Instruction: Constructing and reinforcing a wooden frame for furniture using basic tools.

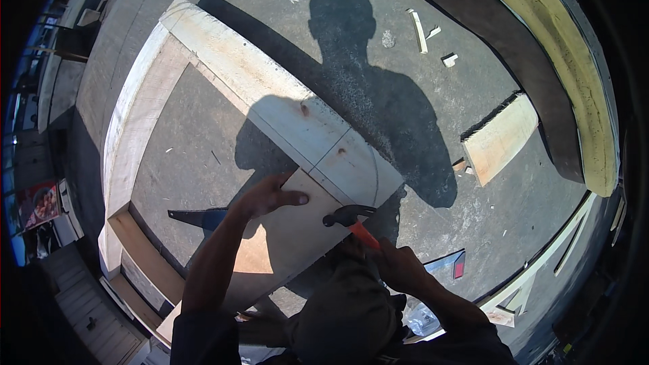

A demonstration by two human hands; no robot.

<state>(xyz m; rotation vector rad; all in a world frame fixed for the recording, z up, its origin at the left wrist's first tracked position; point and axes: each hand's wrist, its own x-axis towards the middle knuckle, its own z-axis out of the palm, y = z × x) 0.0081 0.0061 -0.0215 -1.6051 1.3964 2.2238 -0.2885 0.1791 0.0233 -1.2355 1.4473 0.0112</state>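
Observation:
My right hand [399, 267] grips a claw hammer [365, 233] by its orange-red handle. The dark hammer head lies over a wide flat wooden board [307, 220], close to where it meets a thick pale plank [270, 81]. At the board's upper left edge my left hand [274, 196] is closed on it, thumb on top and the other fingers partly hidden. The plank has pencil lines across it and forms one side of a large wooden frame, joined at the far left to a curved side piece [138, 111]. A nail cannot be made out.
A handsaw blade [196, 218] lies inside the frame, left of my arm. Wood offcuts [419, 32] and a short board [501, 138] are on the concrete. A long curved yellowish piece [574, 74] stands at right. A clear plastic bottle [422, 320] is near my right forearm.

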